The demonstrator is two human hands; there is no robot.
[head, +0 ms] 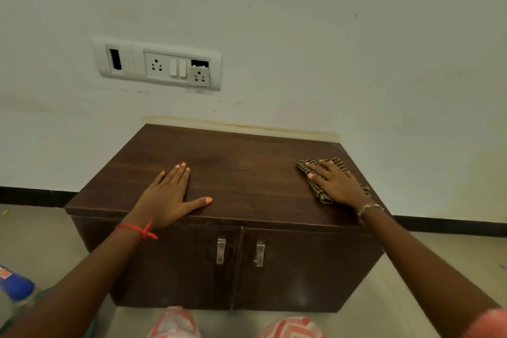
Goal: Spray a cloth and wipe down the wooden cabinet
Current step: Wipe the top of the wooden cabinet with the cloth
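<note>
A low dark wooden cabinet [241, 173] with two doors and metal handles stands against the wall. My left hand [170, 197] lies flat on its top near the front left, fingers spread, holding nothing. My right hand [337, 184] presses flat on a brown checked cloth [319, 193] at the right side of the top. The cloth is partly hidden under the palm. A blue-capped spray bottle [15, 284] shows at the lower left edge, blurred, on the floor.
A white socket and switch panel [157, 63] sits on the wall above the cabinet. A black skirting strip [33, 196] runs along the wall base. Tiled floor lies on both sides. My knees in patterned fabric [175, 322] are just before the cabinet doors.
</note>
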